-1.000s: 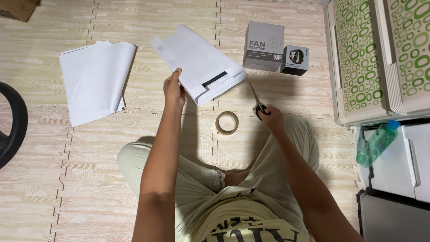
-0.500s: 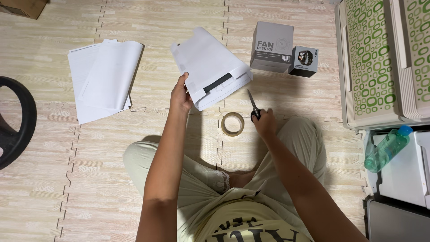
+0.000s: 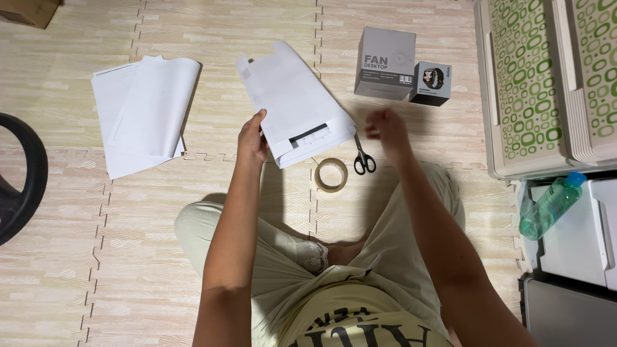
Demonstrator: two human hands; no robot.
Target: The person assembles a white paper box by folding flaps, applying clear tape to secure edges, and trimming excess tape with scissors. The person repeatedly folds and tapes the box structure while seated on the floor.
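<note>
At frame centre, the left hand (image 3: 252, 138) pinches the white mailer bag (image 3: 292, 103) at its lower-left edge; the right hand (image 3: 385, 125), fingers loosely apart, hovers above-right of the scissors (image 3: 362, 157) on the floor mat (image 3: 128, 225)

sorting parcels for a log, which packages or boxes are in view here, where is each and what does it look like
White mailer bag: floor centre, flat, dark strip, held by the left hand.
Grey box: upright cube beyond the right hand.
Small black box: right of grey box, touching it.
Brown carton: top-left corner, cropped.

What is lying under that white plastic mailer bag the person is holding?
Under the white plastic mailer bag, held at its edge by the left hand, only pale foam floor mat shows around it. Anything directly beneath is covered.
</note>
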